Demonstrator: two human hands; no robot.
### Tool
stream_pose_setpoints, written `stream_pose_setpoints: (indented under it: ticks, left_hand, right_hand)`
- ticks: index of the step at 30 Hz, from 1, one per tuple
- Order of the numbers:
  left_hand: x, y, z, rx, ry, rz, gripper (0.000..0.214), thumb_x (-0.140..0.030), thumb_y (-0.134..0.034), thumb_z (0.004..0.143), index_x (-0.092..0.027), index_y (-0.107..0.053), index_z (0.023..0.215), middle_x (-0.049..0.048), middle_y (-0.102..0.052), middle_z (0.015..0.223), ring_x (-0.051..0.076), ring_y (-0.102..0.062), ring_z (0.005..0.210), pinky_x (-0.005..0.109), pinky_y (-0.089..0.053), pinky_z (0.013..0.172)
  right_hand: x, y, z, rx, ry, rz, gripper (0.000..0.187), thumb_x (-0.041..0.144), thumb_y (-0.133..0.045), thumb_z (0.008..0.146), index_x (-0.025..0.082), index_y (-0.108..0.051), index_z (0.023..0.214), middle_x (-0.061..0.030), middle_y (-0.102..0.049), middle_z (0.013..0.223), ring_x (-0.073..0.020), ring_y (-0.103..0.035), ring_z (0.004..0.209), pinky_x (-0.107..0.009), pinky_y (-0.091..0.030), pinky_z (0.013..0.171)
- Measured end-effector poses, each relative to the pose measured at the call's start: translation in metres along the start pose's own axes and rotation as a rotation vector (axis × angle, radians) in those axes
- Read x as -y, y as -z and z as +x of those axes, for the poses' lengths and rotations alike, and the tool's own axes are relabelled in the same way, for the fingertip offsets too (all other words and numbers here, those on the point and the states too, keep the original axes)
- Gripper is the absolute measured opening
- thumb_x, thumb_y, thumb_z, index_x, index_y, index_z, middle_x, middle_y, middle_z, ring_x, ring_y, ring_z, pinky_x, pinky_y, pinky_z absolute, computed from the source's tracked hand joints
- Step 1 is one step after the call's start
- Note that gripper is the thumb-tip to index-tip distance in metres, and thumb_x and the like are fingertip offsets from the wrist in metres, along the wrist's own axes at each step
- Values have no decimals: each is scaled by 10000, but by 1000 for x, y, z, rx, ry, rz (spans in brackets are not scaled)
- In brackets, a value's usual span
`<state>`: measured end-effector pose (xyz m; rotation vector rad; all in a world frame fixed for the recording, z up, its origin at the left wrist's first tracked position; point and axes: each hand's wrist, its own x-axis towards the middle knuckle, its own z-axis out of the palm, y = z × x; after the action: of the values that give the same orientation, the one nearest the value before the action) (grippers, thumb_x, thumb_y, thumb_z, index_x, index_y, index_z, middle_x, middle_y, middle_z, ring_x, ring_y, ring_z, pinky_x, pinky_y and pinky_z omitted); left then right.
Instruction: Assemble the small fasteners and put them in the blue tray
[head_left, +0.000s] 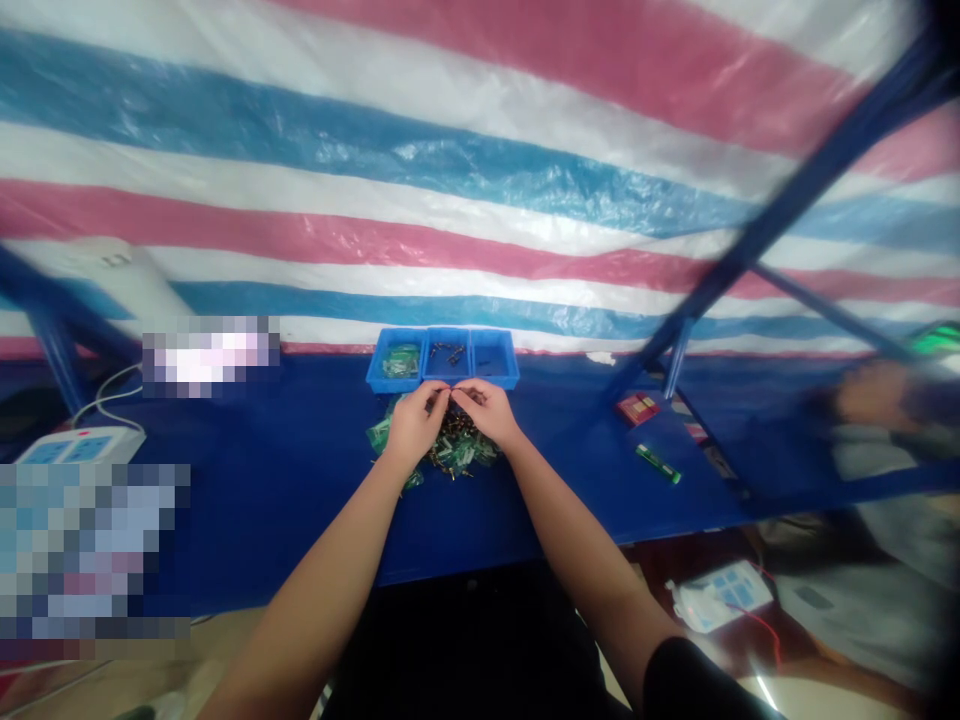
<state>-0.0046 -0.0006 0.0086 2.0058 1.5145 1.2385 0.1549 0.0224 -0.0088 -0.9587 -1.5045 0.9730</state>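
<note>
My left hand (pixel 415 420) and my right hand (pixel 487 408) meet fingertip to fingertip over a heap of small green and brass parts (pixel 457 450) on the blue table (pixel 300 470). Both hands have their fingers pinched together on something tiny that I cannot make out. Just behind the hands stand three small blue trays side by side: the left tray (pixel 395 362) holds green parts, the middle tray (pixel 447 357) a few dark parts, the right tray (pixel 493 358) looks nearly bare.
A white power strip (pixel 75 443) with a cable lies at the table's left. A red box (pixel 637 407) and a green stick-shaped item (pixel 658 464) lie to the right. Blue frame bars (pixel 750 240) cross overhead. Another person's blurred hand (pixel 874 392) shows at far right.
</note>
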Motion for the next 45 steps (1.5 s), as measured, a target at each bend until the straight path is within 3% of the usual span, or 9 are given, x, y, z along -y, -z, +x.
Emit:
stream_pose_setpoints:
  ticks: [4,13,21,27,36,45]
  left_hand:
    - [1,0,0,25,-11,17,265,-409,-476,948,-219,-656,990,17,-710,789,161,-656,694,259,-467,678]
    - [2,0,0,14,-3,-9,282,-418,-513,928,-227,-648,1085,21,-723,815,163,-657,687,263,-482,673]
    - [2,0,1,15,-10,26,280,-431,-478,943,-219,-657,977,29,-713,801,170,-655,691,267,-474,670]
    - [1,0,0,-6,20,-11,274,-431,-510,928,-231,-635,1067,17,-718,800,166,-661,689,261,-478,666]
    - [1,0,0,-6,10,14,263,-425,-479,940,-216,-633,984,26,-708,788,167,-650,681,263,-469,661]
    - [1,0,-1,1,13,-11,249,-416,-512,926,-233,-620,1056,3,-707,776,154,-646,664,251,-460,639]
  right_hand:
    - [-1,0,-1,-18,17,-17,291,414,-662,819,200,-713,1009,-44,-727,890,-167,-665,773,-284,-537,717]
    - [2,1,0,-50,8,-40,246,407,-657,824,200,-739,928,-48,-742,867,-179,-679,762,-302,-549,723]
    - [2,0,-1,-46,12,-39,268,402,-668,812,206,-736,982,-49,-742,895,-175,-678,772,-299,-550,726]
    - [4,2,0,-54,18,-54,249,389,-660,820,201,-739,963,-52,-742,887,-177,-677,765,-303,-549,722]
    - [1,0,-1,-42,22,-56,268,388,-668,808,200,-738,985,-50,-743,898,-176,-678,774,-302,-548,726]
    - [1,3,0,-55,31,-73,243,376,-664,811,206,-745,966,-50,-744,898,-180,-678,770,-305,-544,715]
